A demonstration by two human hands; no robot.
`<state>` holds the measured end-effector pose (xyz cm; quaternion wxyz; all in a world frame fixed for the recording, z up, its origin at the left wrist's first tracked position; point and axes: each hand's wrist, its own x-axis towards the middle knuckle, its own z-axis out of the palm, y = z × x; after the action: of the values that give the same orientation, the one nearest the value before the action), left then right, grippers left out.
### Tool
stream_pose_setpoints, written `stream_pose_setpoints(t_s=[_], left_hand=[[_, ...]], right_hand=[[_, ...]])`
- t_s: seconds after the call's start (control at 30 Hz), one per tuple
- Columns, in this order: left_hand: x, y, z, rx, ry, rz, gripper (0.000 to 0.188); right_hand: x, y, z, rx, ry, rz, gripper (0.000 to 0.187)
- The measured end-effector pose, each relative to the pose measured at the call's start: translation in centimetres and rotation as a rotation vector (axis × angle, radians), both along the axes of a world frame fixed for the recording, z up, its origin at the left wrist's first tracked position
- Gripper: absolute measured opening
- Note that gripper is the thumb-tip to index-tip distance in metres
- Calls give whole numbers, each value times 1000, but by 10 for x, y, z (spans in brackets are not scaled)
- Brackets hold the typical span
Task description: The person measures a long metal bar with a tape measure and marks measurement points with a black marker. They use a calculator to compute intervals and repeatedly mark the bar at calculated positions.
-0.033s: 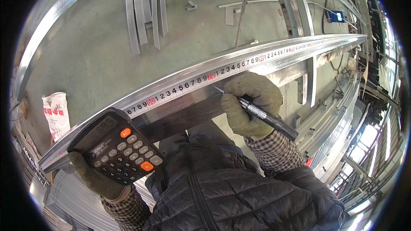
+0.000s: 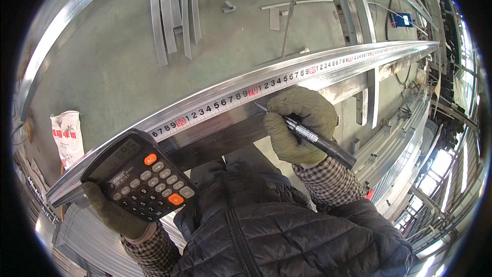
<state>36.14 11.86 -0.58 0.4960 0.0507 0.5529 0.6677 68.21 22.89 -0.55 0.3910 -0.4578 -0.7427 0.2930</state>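
Note:
My left hand [image 2: 114, 214], in a green work glove, grips a black desk calculator [image 2: 146, 187] with grey and orange keys, tilted over the left part of the metal bar. The thumb lies along its lower left edge and the other fingers are hidden beneath it. In my gloved right hand [image 2: 302, 118] is a black marker pen [image 2: 327, 146], with its tip down at the bar beside the scale. A tape measure [image 2: 279, 80] with black and red figures lies stretched along the long metal bar [image 2: 220, 131], and the calculator covers part of it.
Several metal strips [image 2: 166, 15] lie on the floor at the far left. A white printed sack [image 2: 67, 138] is beyond the bar's left end. Long metal profiles [image 2: 394, 161] are stacked at right, and a blue device [image 2: 402, 20] sits at the far right.

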Motion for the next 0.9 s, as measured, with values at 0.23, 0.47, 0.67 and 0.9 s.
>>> stream_pose_setpoints(t_s=[0.23, 0.47, 0.67, 0.9], left_hand=[[-1, 0, 1, 11, -16, -17, 64], [2, 0, 0, -9, 30, -22, 63], [0, 1, 1, 51, -28, -99, 62], [20, 11, 21, 122, -136, -252, 63]], right_hand=[[-4, -3, 2, -14, -47, -114, 12], [4, -3, -1, -1, -95, -53, 17], [15, -15, 0, -108, 209, 8, 16], [1, -47, 27, -108, 280, 99, 14]])
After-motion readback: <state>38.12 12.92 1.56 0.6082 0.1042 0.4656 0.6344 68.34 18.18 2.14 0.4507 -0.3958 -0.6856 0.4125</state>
